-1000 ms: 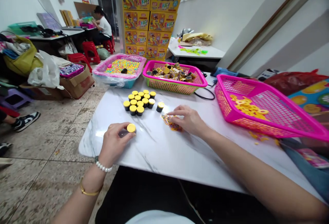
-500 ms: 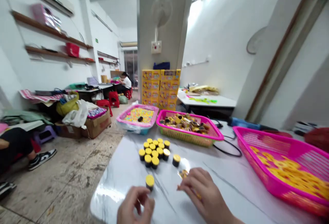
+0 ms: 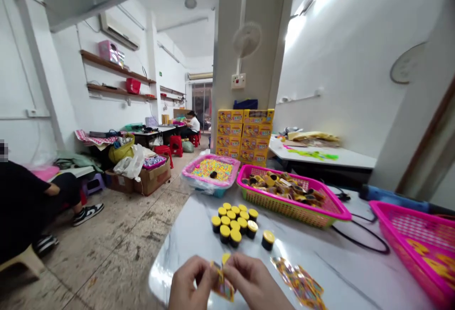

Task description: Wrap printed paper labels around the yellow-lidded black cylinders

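My left hand (image 3: 191,282) and my right hand (image 3: 253,281) meet close together over the near edge of the table. Both pinch a small shiny printed plastic sleeve (image 3: 224,292), its lower part hanging between them. Just behind the fingers shows the yellow lid of a small tub (image 3: 226,257); whether it stands on the table I cannot tell. More shiny sleeves (image 3: 300,282) lie loose to the right of my right hand. Beyond my hands stand several black tubs with yellow lids (image 3: 235,237) in a cluster, and one tub (image 3: 268,240) sits apart on its right.
On the marble-patterned table (image 3: 181,234) are a pink tray of coloured beads (image 3: 213,168), a pink-and-green basket of wrapped tubs (image 3: 295,210) and a pink basket with yellow pieces (image 3: 398,224). A black cable (image 3: 369,248) runs between the baskets. A person (image 3: 28,205) sits at left.
My right hand has left the loose sleeves and come to my left hand, and a sleeve is now between them. The view has swung left, so the scene sits farther right.
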Tool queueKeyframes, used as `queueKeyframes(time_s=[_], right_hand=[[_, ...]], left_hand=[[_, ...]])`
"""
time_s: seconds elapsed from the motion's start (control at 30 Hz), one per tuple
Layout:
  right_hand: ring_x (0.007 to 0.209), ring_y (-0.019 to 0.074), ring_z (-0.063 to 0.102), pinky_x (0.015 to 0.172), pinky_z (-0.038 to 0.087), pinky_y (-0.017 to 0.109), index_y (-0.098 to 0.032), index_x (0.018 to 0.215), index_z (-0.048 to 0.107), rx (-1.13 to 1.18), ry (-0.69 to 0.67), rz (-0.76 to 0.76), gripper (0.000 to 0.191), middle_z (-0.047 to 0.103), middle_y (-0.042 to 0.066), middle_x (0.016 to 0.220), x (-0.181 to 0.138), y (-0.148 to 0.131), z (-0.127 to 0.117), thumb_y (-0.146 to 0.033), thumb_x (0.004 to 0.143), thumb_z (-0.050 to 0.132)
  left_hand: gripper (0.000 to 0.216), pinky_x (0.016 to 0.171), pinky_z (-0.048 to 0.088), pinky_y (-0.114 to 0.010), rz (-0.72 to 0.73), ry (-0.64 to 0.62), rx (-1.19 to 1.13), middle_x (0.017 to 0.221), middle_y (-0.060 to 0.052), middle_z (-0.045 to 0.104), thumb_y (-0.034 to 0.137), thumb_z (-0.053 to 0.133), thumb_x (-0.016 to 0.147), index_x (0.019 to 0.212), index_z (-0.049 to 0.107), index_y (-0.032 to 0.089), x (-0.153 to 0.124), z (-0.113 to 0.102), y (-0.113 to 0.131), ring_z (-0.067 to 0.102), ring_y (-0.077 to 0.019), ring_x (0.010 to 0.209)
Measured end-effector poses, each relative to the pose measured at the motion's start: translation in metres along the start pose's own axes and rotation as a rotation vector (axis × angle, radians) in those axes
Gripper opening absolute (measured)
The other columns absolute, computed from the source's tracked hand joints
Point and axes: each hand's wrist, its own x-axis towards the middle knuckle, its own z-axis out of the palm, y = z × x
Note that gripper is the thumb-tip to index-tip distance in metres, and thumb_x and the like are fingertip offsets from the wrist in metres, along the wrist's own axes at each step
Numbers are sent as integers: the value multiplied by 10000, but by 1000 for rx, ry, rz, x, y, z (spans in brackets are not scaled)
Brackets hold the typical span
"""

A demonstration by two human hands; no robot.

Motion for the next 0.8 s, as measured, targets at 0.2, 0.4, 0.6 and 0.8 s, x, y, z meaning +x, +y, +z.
queueKeyframes(time_s=[0.2,0.4,0.6,0.8], right_hand=[[655,140,624,641,529,287,-184,866,650,468,108,317,498,670,18,774,-7,-16,8,-636,698,771],[531,104,567,560,472,250,-167,752,614,481,-19,435,480,622,-11,622,-16,-8,15,-623,716,760],[517,121,526,564,486,274,-204,692,597,205,135,281,431,564,-28,542,-23,-5,21,-608,841,620],[559,147,564,595,495,298,-221,725,624,62,132,115,315,599,-7,592,-29,0,27,-484,896,594]], left_hand=[[308,666,460,-271,112,22,154,705,-38,667,375,545,921,699,651,189,-5,-5,18,622,-176,712],[324,657,466,-264,12,3,99,693,-25,659,397,555,932,712,653,179,-17,0,12,604,-156,683],[253,652,482,-252,-16,233,23,753,-23,645,414,603,913,833,659,181,-35,1,12,595,-146,705],[209,688,508,-282,1,191,29,776,-39,669,357,640,890,797,729,193,-39,-2,10,626,-167,745]])
